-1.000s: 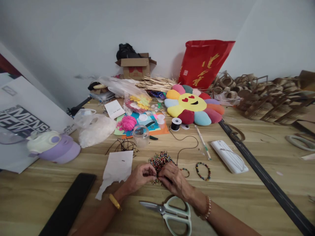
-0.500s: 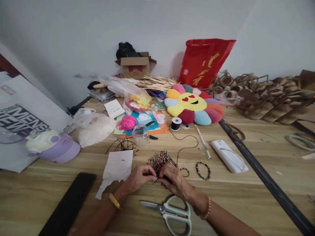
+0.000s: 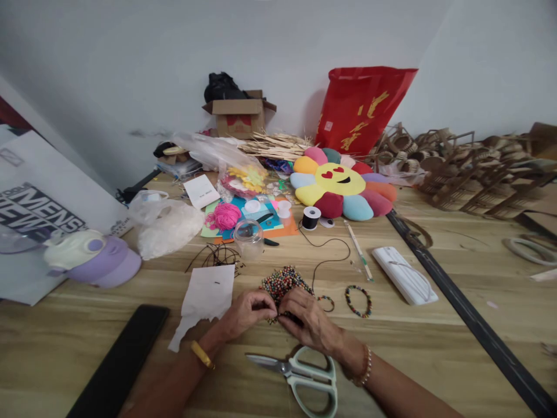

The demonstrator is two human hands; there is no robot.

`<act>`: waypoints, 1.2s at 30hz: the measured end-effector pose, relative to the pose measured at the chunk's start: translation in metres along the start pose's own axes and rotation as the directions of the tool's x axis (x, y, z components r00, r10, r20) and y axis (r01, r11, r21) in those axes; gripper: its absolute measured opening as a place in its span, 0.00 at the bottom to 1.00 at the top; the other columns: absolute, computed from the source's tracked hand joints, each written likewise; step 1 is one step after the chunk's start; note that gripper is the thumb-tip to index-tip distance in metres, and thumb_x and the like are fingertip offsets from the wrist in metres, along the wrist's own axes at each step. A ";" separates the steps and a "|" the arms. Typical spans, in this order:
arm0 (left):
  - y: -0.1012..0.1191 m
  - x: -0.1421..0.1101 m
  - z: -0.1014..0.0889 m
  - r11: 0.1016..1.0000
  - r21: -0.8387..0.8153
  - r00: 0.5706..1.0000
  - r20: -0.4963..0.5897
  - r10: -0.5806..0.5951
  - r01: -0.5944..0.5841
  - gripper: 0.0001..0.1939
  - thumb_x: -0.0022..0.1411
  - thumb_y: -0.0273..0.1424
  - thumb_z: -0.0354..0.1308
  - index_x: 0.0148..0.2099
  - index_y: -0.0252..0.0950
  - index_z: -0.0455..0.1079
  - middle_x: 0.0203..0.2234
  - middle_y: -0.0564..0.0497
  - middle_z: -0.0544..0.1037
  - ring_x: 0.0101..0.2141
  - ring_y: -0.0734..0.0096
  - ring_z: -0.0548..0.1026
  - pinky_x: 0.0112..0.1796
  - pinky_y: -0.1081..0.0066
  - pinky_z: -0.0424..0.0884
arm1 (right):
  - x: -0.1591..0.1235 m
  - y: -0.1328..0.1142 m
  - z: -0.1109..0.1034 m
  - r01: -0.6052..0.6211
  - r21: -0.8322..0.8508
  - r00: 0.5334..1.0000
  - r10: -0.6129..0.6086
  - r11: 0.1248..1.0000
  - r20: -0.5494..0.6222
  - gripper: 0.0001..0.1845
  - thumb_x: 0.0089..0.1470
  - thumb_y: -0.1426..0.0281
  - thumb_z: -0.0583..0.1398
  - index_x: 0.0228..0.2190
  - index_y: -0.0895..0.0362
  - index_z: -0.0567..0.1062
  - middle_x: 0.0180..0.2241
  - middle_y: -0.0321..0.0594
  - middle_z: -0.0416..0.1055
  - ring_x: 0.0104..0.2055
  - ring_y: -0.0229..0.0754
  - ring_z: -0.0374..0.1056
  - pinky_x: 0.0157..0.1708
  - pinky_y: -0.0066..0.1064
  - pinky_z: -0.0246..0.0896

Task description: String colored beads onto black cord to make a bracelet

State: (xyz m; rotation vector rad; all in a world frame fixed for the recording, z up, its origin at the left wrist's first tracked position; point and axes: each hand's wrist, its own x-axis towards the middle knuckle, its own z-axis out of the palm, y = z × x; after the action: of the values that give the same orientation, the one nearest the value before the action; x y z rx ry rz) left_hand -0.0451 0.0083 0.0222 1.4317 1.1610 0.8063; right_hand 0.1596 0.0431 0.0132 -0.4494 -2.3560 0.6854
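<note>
My left hand (image 3: 249, 312) and my right hand (image 3: 307, 316) meet fingertip to fingertip at the near edge of a pile of small multicoloured beads (image 3: 284, 281). Both are closed in a pinch; what lies between the fingertips is too small to make out. Beside my right hand, a short beaded stretch of cord (image 3: 327, 300) curves out. A thin black cord (image 3: 333, 260) runs from a spool (image 3: 311, 217) down to the beads. A finished-looking bead bracelet (image 3: 359, 301) lies to the right. Scissors (image 3: 300, 371) with pale green handles rest just below my hands.
Torn white paper (image 3: 209, 293) and a black flat case (image 3: 124, 354) lie on the left. Behind the beads stand a clear jar (image 3: 249, 239) and pink yarn (image 3: 225, 217). A white power bank-like block (image 3: 402, 276), flower cushion (image 3: 342, 183) and purple cap (image 3: 102, 264) sit around.
Both hands stay pinched together at the bead pile, with only a very slight shift of the fingers. The whole view has moved a little; nothing else has visibly changed.
</note>
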 end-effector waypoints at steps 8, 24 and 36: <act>-0.005 0.002 -0.005 0.996 -0.085 0.999 0.038 0.008 -0.005 0.13 0.53 0.38 0.64 0.29 0.31 0.73 0.26 0.49 0.75 0.30 0.70 0.70 0.34 0.72 0.65 | 0.001 -0.005 -0.004 0.020 0.000 0.999 -0.020 1.000 -0.037 0.07 0.54 0.68 0.59 0.29 0.56 0.65 0.30 0.41 0.68 0.35 0.44 0.62 0.37 0.37 0.58; -0.004 0.000 -0.004 0.998 -0.053 0.999 0.004 -0.038 0.039 0.11 0.53 0.36 0.63 0.30 0.31 0.73 0.25 0.51 0.74 0.29 0.71 0.69 0.34 0.73 0.64 | -0.002 0.004 0.000 -0.063 0.011 0.997 0.064 0.998 -0.038 0.04 0.62 0.71 0.57 0.34 0.56 0.72 0.31 0.40 0.71 0.35 0.41 0.64 0.38 0.34 0.59; -0.001 0.000 -0.001 0.999 0.033 0.954 -0.300 0.025 -0.016 0.08 0.55 0.34 0.60 0.30 0.33 0.72 0.25 0.50 0.75 0.29 0.69 0.71 0.33 0.72 0.67 | -0.001 0.006 0.002 -0.085 0.002 0.979 0.084 0.996 -0.184 0.06 0.63 0.72 0.55 0.34 0.56 0.72 0.31 0.41 0.72 0.34 0.42 0.66 0.36 0.33 0.62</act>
State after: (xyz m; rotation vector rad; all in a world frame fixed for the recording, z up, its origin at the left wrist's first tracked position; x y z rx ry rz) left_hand -0.0465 0.0089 0.0216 1.3791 1.3945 1.0522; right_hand 0.1597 0.0469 0.0082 -0.5926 -2.1753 0.6474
